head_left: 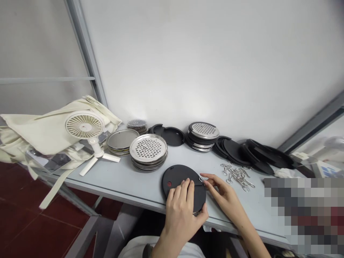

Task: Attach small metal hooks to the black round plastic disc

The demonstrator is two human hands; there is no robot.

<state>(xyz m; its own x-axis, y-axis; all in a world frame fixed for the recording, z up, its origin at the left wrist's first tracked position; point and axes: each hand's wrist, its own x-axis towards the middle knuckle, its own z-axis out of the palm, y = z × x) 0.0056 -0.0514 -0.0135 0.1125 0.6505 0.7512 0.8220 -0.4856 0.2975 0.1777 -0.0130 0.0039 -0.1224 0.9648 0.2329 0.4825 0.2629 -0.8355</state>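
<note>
Through the head camera I see the left hand half open, its fingers laid together on one black disc and its thumb at the near right rim, holding it. The right hand has thumb and forefinger almost closed, pinching one wire clip at the disc's right edge. The disc lies flat near the front of the table; it looks longer from far left to near right, with its one red dot on the left. The clip slants the same way.

Right of the hands is one pile of clips, too tangled for me to count. Beyond, I count three stacks of metal discs at left, one mixed black-and-metal stack, and one fan. The black covers at right overlap, so I cannot count them.
</note>
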